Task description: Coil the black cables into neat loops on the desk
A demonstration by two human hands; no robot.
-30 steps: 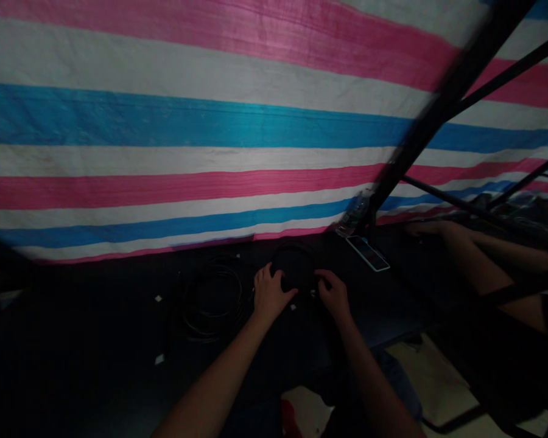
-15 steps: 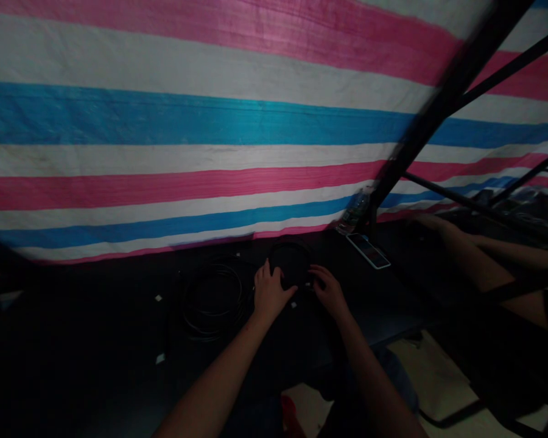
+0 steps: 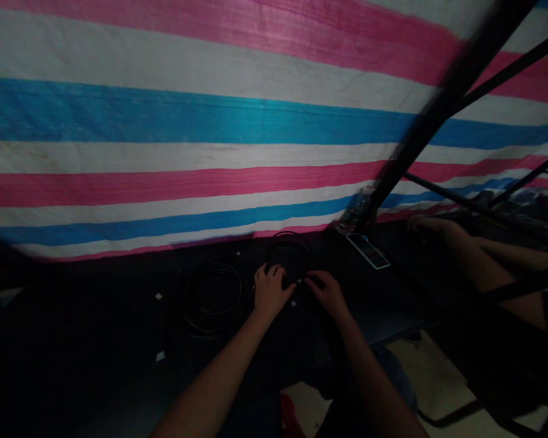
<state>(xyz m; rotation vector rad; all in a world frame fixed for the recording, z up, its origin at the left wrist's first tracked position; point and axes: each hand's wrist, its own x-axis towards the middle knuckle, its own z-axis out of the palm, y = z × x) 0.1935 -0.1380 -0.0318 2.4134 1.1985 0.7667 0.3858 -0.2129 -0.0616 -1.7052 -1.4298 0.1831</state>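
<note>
A thin black cable (image 3: 288,233) makes a loop standing up from the dark table between my two hands. My left hand (image 3: 271,293) is closed around the left side of this loop, its thumb reaching to the right. From the right, my right hand (image 3: 329,293) pinches the loop's lower right part, fingertips close to my left thumb. A tiny white piece (image 3: 300,281) shows between the hands; I cannot tell if it is part of the cable. Just left of my left hand lies a larger coil of black cable (image 3: 212,299).
Small white squares (image 3: 159,296) dot the dark table (image 3: 95,340). A phone (image 3: 368,250) and a clear bottle (image 3: 355,212) are at the right, by a black metal frame (image 3: 432,112). Another person's arm (image 3: 475,249) rests farther right. A striped sheet (image 3: 210,121) hangs behind.
My right hand has shifted slightly left, bringing its fingertips nearer to my left thumb. The cable loop's top has risen a little. My left hand has barely moved.
</note>
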